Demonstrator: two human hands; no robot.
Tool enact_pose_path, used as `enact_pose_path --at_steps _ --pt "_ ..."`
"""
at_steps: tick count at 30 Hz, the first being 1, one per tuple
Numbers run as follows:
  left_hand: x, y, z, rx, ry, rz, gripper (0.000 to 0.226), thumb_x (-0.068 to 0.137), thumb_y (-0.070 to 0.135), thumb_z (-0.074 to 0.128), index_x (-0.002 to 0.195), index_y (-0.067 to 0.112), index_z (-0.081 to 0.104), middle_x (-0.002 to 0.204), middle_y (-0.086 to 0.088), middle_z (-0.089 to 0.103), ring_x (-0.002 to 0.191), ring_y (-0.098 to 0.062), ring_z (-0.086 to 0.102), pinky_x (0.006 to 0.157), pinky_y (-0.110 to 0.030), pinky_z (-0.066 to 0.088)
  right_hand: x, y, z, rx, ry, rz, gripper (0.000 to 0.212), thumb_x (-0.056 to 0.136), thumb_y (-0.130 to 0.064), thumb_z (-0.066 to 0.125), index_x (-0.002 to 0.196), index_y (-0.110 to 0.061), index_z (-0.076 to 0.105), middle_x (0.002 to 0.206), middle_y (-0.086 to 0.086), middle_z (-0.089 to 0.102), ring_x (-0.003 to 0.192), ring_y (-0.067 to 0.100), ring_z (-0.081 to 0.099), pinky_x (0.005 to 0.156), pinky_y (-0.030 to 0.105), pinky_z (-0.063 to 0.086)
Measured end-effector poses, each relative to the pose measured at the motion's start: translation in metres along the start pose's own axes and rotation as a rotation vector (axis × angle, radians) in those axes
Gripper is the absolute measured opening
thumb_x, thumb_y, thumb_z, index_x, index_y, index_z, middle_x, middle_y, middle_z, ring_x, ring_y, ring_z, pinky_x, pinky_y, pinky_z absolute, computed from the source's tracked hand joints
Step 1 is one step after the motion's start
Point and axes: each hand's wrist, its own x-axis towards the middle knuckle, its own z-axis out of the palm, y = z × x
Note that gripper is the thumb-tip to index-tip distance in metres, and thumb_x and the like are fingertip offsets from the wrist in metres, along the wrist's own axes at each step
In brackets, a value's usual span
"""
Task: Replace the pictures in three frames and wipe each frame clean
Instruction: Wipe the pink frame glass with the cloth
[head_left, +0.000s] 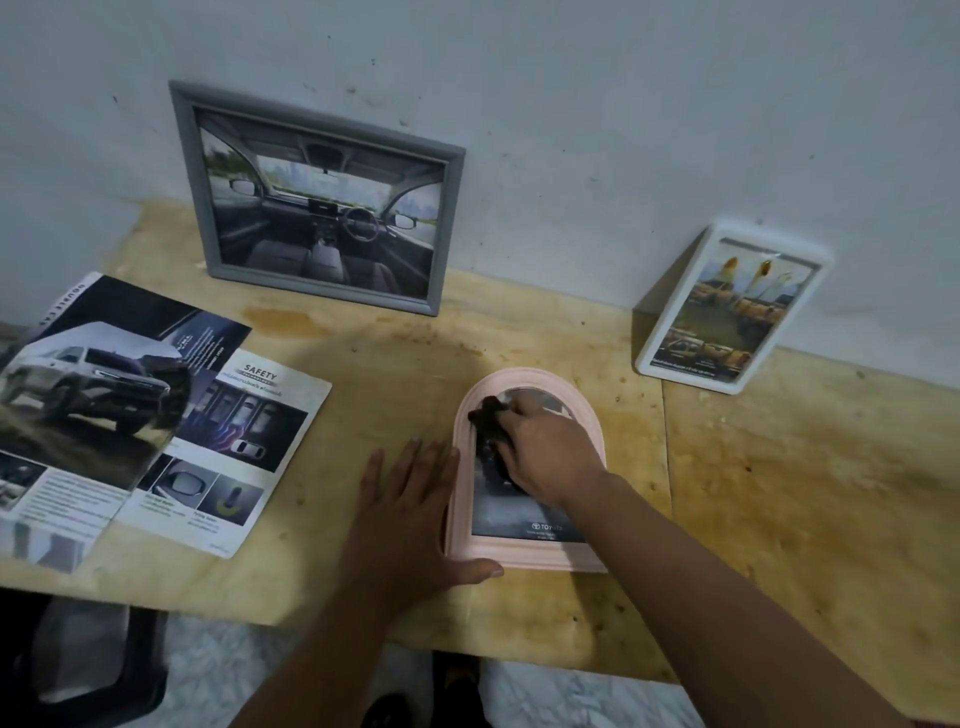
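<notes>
So the pink arched frame (524, 551) is lying flat on the plywood table (779, 493). Right hand (545, 457) has a dark cloth (485, 415) bunched in its fingers, pressed on the glass. Left hand (410, 514) is spread flat, bracing the frame's left edge.

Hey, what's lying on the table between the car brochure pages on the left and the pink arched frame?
In the head view, only the left hand, flat on the wooden table, lies between the brochure pages and the pink frame, touching the frame's left edge.
</notes>
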Motion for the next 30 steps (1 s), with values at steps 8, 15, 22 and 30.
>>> enact_pose_path --at_steps 8,15,22,30 --pt "-0.001 -0.001 0.002 0.0 -0.016 0.0 0.13 0.064 0.105 0.031 0.154 0.013 0.045 0.161 -0.01 0.041 0.154 -0.031 0.03 0.119 -0.067 0.021 -0.053 -0.012 0.017 0.04 -0.049 -0.127 0.043 0.102 -0.041 0.037 0.14 -0.033 0.055 0.124 -0.006 0.052 0.092 0.023 0.065 0.065 0.041 0.055" --pt "-0.002 -0.001 0.001 0.012 -0.014 -0.004 0.132 0.062 0.104 0.036 0.156 0.012 0.04 0.164 -0.01 0.036 0.155 -0.031 0.026 0.121 -0.066 0.018 -0.059 -0.001 -0.019 0.506 -0.246 -0.07 0.019 0.1 -0.02 0.056 0.109 -0.02 0.073 0.095 -0.001 0.07 0.075 0.011 0.065 0.072 0.038 0.057" --pt "-0.003 -0.001 0.001 0.02 -0.005 0.003 0.134 0.061 0.104 0.039 0.159 0.013 0.033 0.168 -0.009 0.028 0.157 -0.03 0.019 0.122 -0.066 0.015 0.005 0.023 -0.023 0.203 0.064 0.134 0.03 0.101 -0.038 0.053 0.115 -0.021 0.072 0.114 0.004 0.064 0.096 0.03 0.065 0.079 0.043 0.055" --pt "-0.002 -0.001 0.003 0.008 0.017 0.007 0.13 0.062 0.103 0.042 0.156 0.012 0.041 0.163 -0.01 0.038 0.155 -0.03 0.027 0.121 -0.066 0.018 -0.047 -0.009 0.013 0.167 0.048 -0.172 0.038 0.097 -0.026 0.054 0.132 -0.033 0.065 0.125 -0.007 0.062 0.097 0.021 0.066 0.067 0.036 0.056"
